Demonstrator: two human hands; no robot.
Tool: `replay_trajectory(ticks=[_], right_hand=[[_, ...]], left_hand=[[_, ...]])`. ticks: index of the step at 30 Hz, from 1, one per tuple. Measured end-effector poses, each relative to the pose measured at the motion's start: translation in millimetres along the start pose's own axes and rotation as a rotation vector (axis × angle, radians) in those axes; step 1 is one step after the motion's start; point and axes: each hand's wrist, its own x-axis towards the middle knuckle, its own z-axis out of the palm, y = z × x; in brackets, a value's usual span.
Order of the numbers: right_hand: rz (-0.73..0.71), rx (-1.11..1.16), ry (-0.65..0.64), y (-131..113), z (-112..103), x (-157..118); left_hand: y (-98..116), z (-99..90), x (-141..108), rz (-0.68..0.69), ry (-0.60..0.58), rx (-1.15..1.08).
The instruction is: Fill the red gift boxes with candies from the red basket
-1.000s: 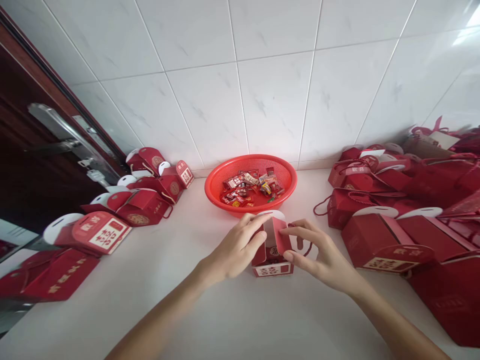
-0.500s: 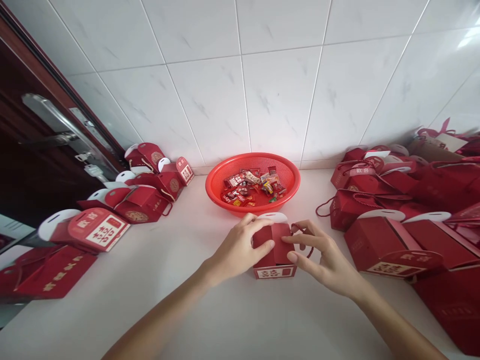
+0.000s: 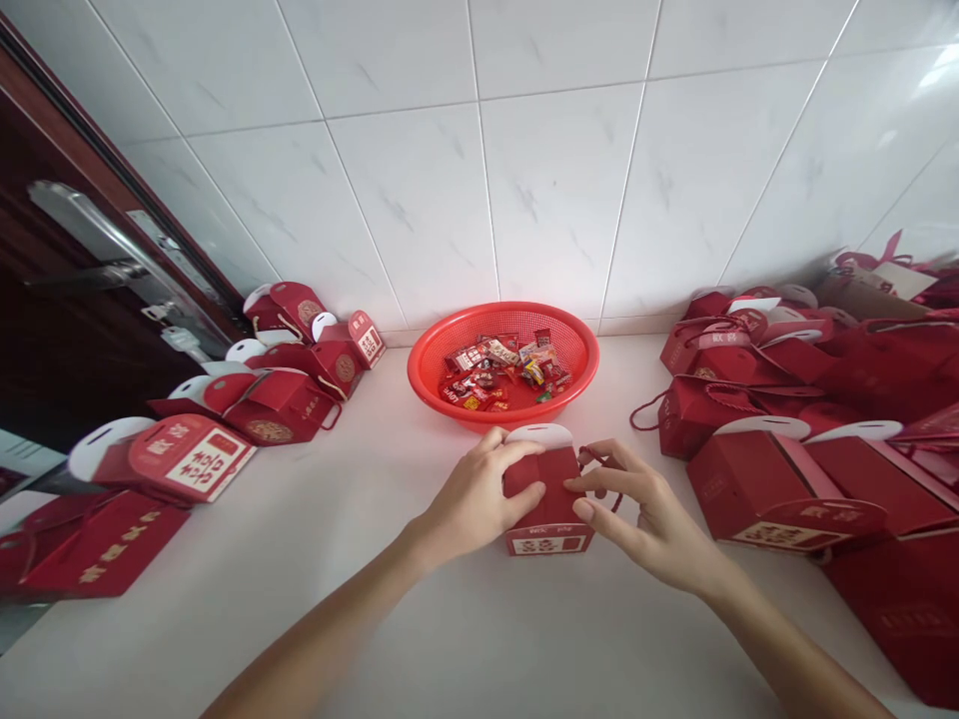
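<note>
A small red gift box stands on the white table in front of me, with a pale front label and a white rounded flap at its far side. My left hand holds the box from the left, its thumb on the top panel and its fingers bent over the far left part. On the right, my right hand has thumb and index finger against the top panel's right edge, the other fingers curled beside the box. A dark red cord shows by these fingers, partly hidden.
Behind the box sits a red plastic basket holding several wrapped candies. Red gift boxes line the left side, near a dark door with a metal handle. More red boxes crowd the right. A tiled wall rises behind.
The box's top panels now lie closer together, and its front flap lettering and white far flap show more. Both hands stay nearly in place. The view has shifted slightly.
</note>
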Motion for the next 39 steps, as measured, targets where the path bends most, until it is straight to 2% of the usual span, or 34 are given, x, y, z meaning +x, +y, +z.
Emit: replay_trajectory(ticks=[11, 29, 34, 39], right_hand=[[-0.003, 0.002, -0.027, 1, -1, -1], [-0.011, -0.058, -0.014, -2, 0, 0], [-0.011, -0.051, -0.008, -2, -1, 0], [-0.01, -0.03, -0.001, -2, -4, 1]], left_hand=[[-5, 6.7, 3, -0.014, 0.024, -0.025], [-2, 3.2, 4, -0.029, 0.02, -0.081], [1, -4.3, 2, -0.046, -0.026, -0.107], [5, -19.7, 1, -0.002, -0.043, -0.154]])
